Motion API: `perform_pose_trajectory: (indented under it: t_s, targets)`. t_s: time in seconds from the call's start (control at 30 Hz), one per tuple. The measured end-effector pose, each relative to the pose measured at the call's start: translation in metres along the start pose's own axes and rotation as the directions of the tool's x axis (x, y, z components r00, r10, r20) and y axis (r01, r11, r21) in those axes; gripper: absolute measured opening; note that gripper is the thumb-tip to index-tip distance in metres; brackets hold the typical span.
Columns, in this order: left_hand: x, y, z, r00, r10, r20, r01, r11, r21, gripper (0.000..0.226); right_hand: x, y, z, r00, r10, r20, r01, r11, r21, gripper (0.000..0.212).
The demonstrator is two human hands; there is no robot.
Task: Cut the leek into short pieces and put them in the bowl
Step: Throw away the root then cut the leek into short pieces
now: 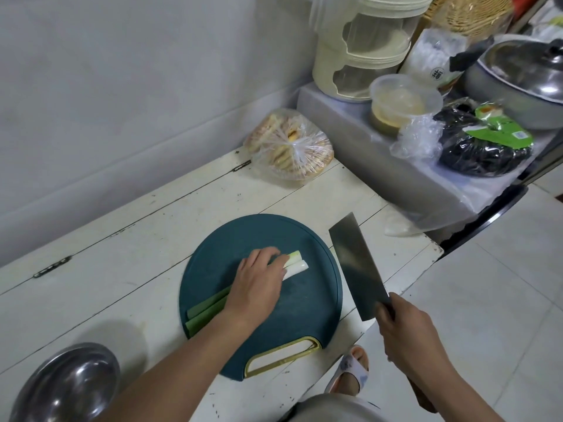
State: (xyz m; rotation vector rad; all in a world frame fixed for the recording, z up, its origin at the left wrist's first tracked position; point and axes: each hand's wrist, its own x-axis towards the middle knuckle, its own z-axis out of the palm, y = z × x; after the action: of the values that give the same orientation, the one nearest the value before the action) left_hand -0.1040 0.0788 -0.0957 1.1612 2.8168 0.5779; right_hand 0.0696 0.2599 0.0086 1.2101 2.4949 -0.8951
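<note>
Two lengths of leek [296, 264] lie side by side on a round dark-teal cutting board [307, 303], white ends pointing right, green ends left. My left hand [259, 286] presses down on their middle, hiding that part. My right hand [405, 327] grips the handle of a cleaver [355, 264], whose broad blade hangs in the air just off the board's right edge, apart from the leek. A steel bowl [68, 383] sits empty at the lower left of the white table.
A bag of biscuits [289, 144] rests at the table's far end by the wall. To the right, a raised ledge carries stacked cream containers [362, 56], a plastic tub [402, 99], bags and a lidded steel pot [524, 77]. The table's right edge drops to tiled floor.
</note>
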Motion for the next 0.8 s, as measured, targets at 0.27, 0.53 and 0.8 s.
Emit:
perform_pose_trajectory:
  t_s: [0.27, 0.53, 0.8]
  targets:
    - [0.035, -0.009, 0.021, 0.988, 0.112, 0.106, -0.109, 0.993, -0.037, 0.056, 0.011, 0.005, -0.009, 1.0, -0.031, 0.006, 0.03, 0.998, 0.061, 0.021]
    - [0.05, -0.01, 0.018, 0.95, -0.158, 0.269, 0.259, 0.881, -0.396, 0.061, 0.018, 0.004, -0.007, 0.999, -0.027, 0.038, 0.023, 0.996, 0.089, 0.02]
    - [0.039, -0.001, -0.009, 0.887, -0.451, 0.097, 0.424, 0.714, -0.558, 0.011, 0.02, 0.002, -0.007, 0.997, -0.055, 0.047, 0.051, 0.994, 0.095, 0.023]
